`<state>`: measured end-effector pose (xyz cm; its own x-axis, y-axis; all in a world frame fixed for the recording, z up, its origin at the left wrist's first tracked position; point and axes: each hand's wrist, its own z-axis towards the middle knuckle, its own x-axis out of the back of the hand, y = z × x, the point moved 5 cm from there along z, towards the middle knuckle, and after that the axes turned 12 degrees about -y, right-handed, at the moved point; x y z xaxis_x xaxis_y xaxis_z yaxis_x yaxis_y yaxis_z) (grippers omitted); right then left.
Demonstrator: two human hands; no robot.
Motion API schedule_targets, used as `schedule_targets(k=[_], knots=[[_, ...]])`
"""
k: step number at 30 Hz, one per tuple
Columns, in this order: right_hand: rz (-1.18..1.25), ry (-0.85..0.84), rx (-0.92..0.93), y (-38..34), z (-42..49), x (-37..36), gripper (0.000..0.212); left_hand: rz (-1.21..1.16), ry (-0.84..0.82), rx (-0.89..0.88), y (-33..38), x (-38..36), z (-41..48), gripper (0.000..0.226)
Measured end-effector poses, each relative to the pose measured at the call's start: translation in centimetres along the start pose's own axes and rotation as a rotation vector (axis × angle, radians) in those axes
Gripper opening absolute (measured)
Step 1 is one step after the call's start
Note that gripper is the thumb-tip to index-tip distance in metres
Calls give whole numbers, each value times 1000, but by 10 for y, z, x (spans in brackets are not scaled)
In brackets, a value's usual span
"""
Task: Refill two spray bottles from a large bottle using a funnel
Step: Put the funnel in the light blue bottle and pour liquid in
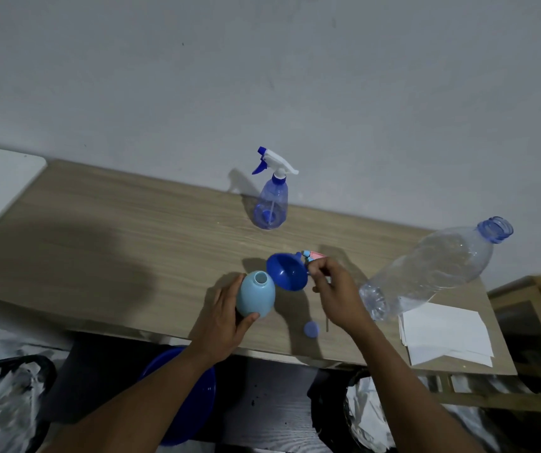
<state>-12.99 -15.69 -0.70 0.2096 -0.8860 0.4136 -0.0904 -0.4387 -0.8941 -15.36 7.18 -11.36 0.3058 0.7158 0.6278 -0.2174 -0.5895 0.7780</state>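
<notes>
Two forearms reach up from the bottom edge. The left hand (226, 322) wraps its fingers around one pale blue bottle (256, 297), open-necked, upright on the wooden table (99, 250). The right hand (337, 289) pinches one blue funnel (287, 272) just beside it. One capped spray bottle (271, 204) stands near the wall; one large clear bottle (432, 269), uncapped, stands at right; one blue cap (311, 329) lies near the edge.

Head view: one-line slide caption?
Left hand steadies an open light-blue bottle while right hand brings the dark-blue plastic funnel over.
</notes>
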Motion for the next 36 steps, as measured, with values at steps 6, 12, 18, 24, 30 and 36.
schedule_targets(k=[6,12,18,24,30,36], knots=[[803,-59,-145,-19,-16,17,12,-114,-36,69,11,0,-1,81],[1064,-242,-291,-32,-25,-3,13,-182,-70,90,17,5,0,76],[1007,-276,-329,-35,-24,-15,15,-185,-90,104,20,7,-1,75],[847,-242,-374,-37,-26,-20,18,-196,-91,101,26,8,-1,74],[739,-165,-366,-38,-22,-26,20,-225,-106,112,24,6,-4,77],[590,-133,-334,-43,-24,-20,21,-414,31,129,33,28,-20,99]])
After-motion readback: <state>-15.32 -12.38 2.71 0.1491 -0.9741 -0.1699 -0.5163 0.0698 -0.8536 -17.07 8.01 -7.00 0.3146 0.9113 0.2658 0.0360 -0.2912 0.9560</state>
